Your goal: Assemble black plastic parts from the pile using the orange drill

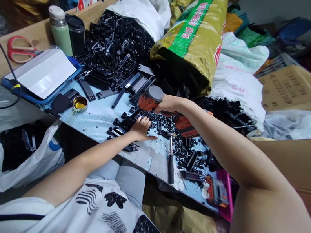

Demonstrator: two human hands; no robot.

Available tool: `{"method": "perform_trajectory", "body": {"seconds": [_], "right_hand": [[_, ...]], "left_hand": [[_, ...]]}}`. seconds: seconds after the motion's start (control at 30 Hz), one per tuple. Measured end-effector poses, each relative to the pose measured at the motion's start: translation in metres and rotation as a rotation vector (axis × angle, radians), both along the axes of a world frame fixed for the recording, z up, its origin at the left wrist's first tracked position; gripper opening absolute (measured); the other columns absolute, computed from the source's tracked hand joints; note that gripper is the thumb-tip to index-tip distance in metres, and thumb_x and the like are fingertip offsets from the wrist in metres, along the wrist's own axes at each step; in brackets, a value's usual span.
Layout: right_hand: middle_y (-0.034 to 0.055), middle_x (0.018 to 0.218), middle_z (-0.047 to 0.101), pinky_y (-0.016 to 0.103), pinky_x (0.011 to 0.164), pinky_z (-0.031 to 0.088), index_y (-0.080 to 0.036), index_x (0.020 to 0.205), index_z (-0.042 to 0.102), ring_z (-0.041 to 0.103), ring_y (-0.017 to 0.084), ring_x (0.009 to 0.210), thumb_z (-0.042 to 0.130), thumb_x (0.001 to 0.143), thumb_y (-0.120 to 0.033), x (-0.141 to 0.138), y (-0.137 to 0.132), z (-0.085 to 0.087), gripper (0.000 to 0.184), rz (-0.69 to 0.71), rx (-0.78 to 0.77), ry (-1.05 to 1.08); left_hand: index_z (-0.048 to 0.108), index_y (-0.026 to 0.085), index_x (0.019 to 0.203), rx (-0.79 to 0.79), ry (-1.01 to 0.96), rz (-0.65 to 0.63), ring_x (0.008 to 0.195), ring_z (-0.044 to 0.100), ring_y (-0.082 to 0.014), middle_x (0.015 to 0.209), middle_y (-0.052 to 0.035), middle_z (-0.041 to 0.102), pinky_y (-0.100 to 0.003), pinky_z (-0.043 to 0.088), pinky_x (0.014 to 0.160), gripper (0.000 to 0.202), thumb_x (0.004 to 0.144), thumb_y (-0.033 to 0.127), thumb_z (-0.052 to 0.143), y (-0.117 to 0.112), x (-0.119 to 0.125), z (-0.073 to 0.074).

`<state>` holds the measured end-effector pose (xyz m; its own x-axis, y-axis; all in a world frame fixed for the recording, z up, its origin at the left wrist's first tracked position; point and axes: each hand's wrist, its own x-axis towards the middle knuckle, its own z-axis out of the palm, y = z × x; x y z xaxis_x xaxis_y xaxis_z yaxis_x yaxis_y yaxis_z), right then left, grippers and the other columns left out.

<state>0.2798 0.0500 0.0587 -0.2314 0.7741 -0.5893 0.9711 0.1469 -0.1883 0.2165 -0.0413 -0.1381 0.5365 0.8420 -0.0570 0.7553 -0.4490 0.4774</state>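
Note:
My right hand (169, 105) is wrapped round the grip of an orange and black cordless drill (150, 99), held above the work table (96, 116). The drill's bit is hidden beneath its body. My left hand (140, 129) lies with fingers spread and thumb out on a row of slim black plastic parts (125, 121), just in front of the drill. A hammer (170, 162) with a dark handle lies to the right of this hand. Loose small black pieces and screws (182, 149) are scattered around it.
A large pile of black parts (116, 46) covers the back left, beside a yellow-green sack (199, 32). Scissors (20, 49), a green flask (59, 29) and a small metal cup (80, 104) stand left. An orange battery-like block (217, 192) and pink basket (227, 196) are at right.

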Motion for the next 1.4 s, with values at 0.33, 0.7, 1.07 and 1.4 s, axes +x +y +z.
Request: {"method": "perform_trajectory", "body": {"seconds": [0.33, 0.7, 1.07, 1.4], "right_hand": [[0.0046, 0.052, 0.057, 0.025, 0.048, 0.042, -0.013, 0.065, 0.065, 0.056, 0.017, 0.055, 0.067, 0.064, -0.026, -0.023, -0.035, 0.018, 0.013, 0.159, -0.016, -0.164], [0.0079, 0.065, 0.064, 0.025, 0.053, 0.043, -0.010, 0.073, 0.068, 0.060, 0.019, 0.063, 0.059, 0.065, -0.026, -0.056, -0.063, 0.018, 0.020, 0.285, -0.025, -0.260], [0.0073, 0.068, 0.065, 0.024, 0.048, 0.040, -0.010, 0.079, 0.069, 0.058, 0.016, 0.056, 0.058, 0.063, -0.026, -0.075, -0.091, 0.009, 0.025, 0.354, -0.077, -0.213], [0.0093, 0.074, 0.067, 0.026, 0.055, 0.043, -0.012, 0.084, 0.071, 0.062, 0.020, 0.068, 0.061, 0.065, -0.032, -0.090, -0.127, 0.031, 0.029, 0.415, 0.004, -0.260]], "left_hand": [[0.034, 0.006, 0.140, 0.114, -0.047, 0.001, 0.141, 0.017, -0.0258, 0.149, -0.0163, 0.028, -0.043, 0.005, 0.116, 0.092, 0.082, 0.076, 0.018, -0.008, -0.006, 0.001], [0.032, 0.005, 0.140, 0.012, -0.060, 0.060, 0.140, 0.019, -0.0306, 0.149, -0.0186, 0.026, -0.045, 0.015, 0.114, 0.093, 0.082, 0.076, 0.023, -0.027, -0.016, 0.013], [0.034, 0.002, 0.137, 0.261, 0.018, -0.054, 0.139, 0.022, -0.0305, 0.146, -0.0227, 0.030, -0.045, 0.012, 0.113, 0.096, 0.076, 0.075, 0.043, -0.094, -0.074, 0.005], [0.033, 0.004, 0.138, 0.247, -0.028, -0.039, 0.133, 0.032, -0.0317, 0.143, -0.0214, 0.035, -0.043, 0.027, 0.106, 0.095, 0.077, 0.075, 0.040, -0.097, -0.076, -0.002]]}}
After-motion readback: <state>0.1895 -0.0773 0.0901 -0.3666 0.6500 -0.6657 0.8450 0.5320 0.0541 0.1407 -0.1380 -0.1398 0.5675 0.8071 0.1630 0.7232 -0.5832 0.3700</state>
